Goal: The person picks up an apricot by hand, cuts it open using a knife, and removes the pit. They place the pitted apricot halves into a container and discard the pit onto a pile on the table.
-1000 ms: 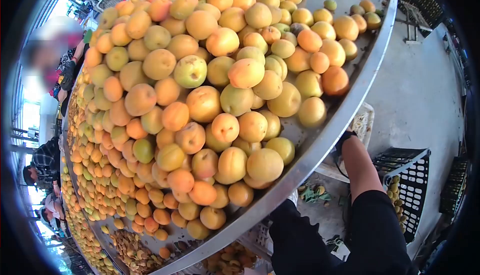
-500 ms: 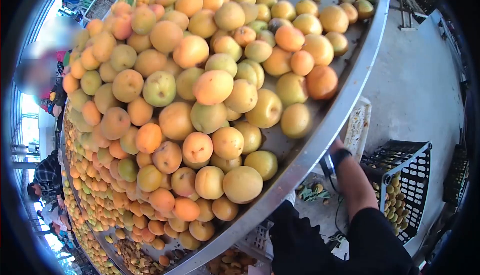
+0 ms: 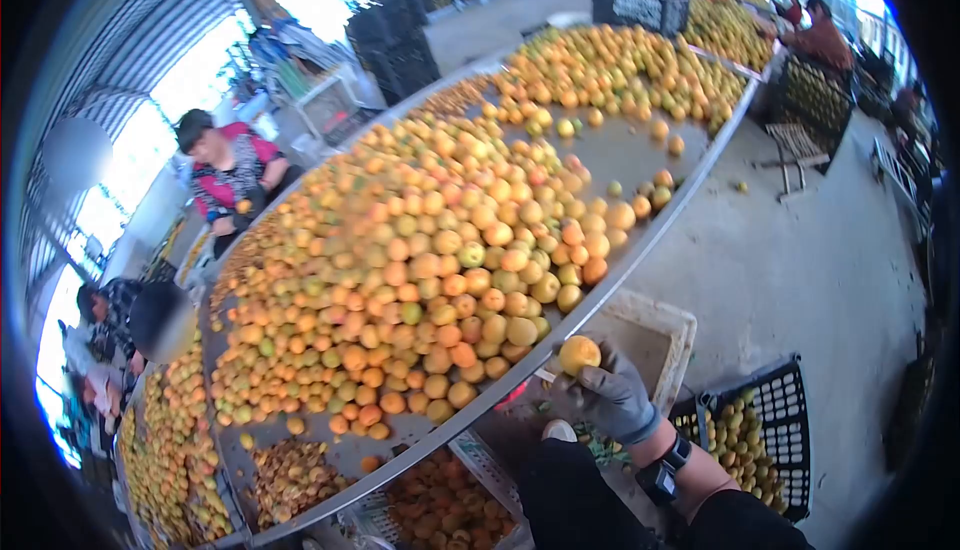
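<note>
**Right hand** [image 3: 612,398]: yours, in a grey glove, just off the near edge of the bench [image 3: 625,150] and below its metal rim. The fingers [image 3: 590,382] are clenched around one apricot [image 3: 579,354], held up with its yellow-orange skin showing above the glove. A dark wristwatch [image 3: 662,475] sits on the wrist.

**Left hand**: not in view.

**Apricot in hand**: clear of the bench, just beside the rim and above the white tray [image 3: 655,335].

**Main heap** [image 3: 440,270]: apricots piled several deep across the middle of the bench, mixed orange, yellow and green, reaching the near rim next to your hand.

**Far heap** [image 3: 620,65]: a second spread of fruit toward the far end, with a bare strip of metal between the two.

**Small pile** [image 3: 290,470]: darker, smaller pieces at the near left corner; too small to tell what they are.

**Black crate** [image 3: 745,430]: on the floor to your right, partly filled with yellowish fruit.

**Crate under the bench** [image 3: 440,500]: holds deeper orange fruit, partly hidden by the rim.

**Other people**: one in a red patterned top [image 3: 232,175] at the far edge; another [image 3: 820,40] at the far right corner.

**Progress, as a judgement**: one fruit is lifted and not yet set anywhere. The floor crates hold some fruit but are well short of full. By far the larger share lies unsorted on the bench, so the work looks early to middling, with most of it left.
</note>
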`<action>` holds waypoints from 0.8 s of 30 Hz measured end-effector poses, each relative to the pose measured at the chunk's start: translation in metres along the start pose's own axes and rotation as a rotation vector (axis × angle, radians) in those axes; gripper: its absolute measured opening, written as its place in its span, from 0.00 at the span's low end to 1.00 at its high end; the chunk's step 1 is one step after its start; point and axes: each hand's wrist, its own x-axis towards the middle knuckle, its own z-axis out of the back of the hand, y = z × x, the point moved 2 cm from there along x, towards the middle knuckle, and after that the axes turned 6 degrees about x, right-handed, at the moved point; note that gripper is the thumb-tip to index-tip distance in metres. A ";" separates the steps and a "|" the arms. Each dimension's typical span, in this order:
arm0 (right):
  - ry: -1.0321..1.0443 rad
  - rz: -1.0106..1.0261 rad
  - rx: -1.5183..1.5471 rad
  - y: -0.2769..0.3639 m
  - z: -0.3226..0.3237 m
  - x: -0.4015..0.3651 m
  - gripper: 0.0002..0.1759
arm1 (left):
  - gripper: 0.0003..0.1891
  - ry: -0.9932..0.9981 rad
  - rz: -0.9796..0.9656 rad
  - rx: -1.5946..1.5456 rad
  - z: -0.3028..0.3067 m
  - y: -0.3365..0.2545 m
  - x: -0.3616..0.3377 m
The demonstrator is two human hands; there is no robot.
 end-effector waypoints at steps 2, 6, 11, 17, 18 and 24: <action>0.279 -0.262 0.364 0.000 -0.042 -0.002 0.24 | 0.21 -0.266 -0.233 0.526 0.008 0.006 -0.013; 0.399 -0.209 0.302 -0.014 -0.117 -0.015 0.30 | 0.19 -0.605 -0.588 1.030 0.007 0.017 -0.054; 0.400 -0.247 0.241 -0.030 -0.191 -0.045 0.27 | 0.05 -0.494 -0.608 0.447 -0.003 0.032 -0.094; 0.539 0.753 -0.945 -0.048 -0.254 -0.054 0.32 | 0.14 -0.628 -0.669 0.334 -0.015 0.037 -0.122; 0.540 0.901 -0.947 -0.058 -0.258 -0.047 0.33 | 0.14 -0.581 -0.619 0.202 -0.016 0.037 -0.124; 0.486 -0.316 -0.155 -0.128 -0.280 -0.018 0.22 | 0.13 -0.493 -0.736 0.155 -0.016 0.021 -0.129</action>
